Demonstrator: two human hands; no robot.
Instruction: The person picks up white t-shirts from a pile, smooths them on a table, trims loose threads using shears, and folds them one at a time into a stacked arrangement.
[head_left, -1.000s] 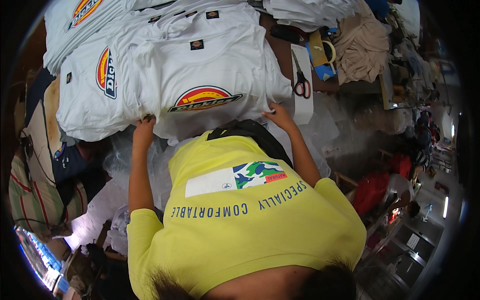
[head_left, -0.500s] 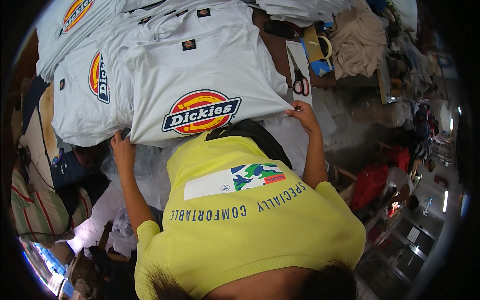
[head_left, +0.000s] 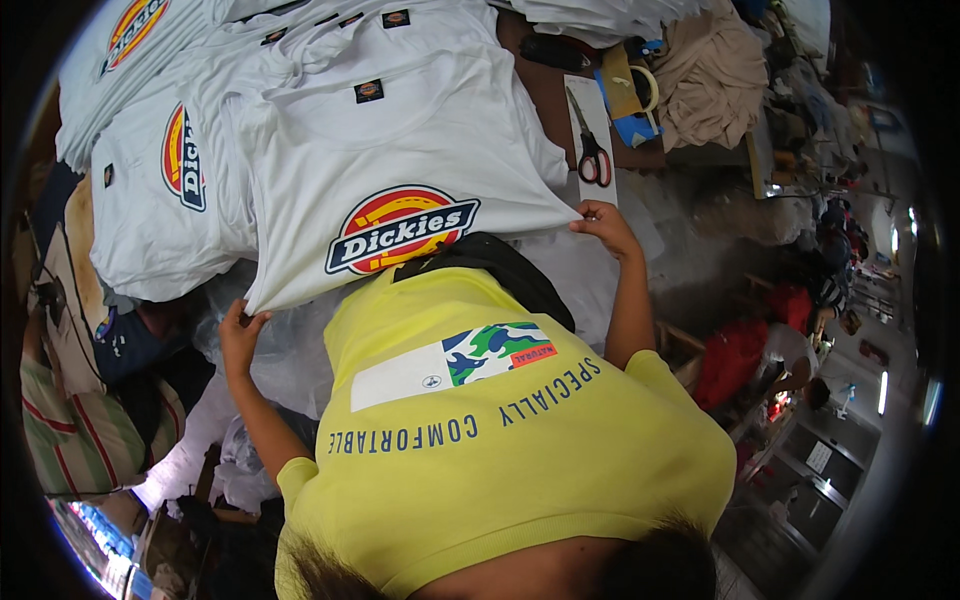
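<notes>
A white T-shirt (head_left: 310,190) with a red, yellow and dark blue print lies spread in front of me, its neckline away from me. My left hand (head_left: 241,330) pinches its near left corner and draws it down past the table edge. On the opposite side, my right hand (head_left: 608,228) pinches the near right corner between thumb and fingers. The cloth is stretched between the two hands, its near edge close to my yellow shirt (head_left: 520,450). Beneath and behind it lie more white shirts (head_left: 150,235) in overlapping layers.
Scissors (head_left: 592,150) with black and red handles rest on a white card beyond my right hand. A tape roll (head_left: 645,90) and a beige cloth heap (head_left: 712,75) are farther right. Clear plastic (head_left: 290,345) hangs below the table edge. A striped bag (head_left: 100,430) stands at left.
My left hand has moved down and slightly left, pulling the T-shirt's left corner out toward me. The right hand keeps its hold, nearly in place. The view has shifted slightly.
</notes>
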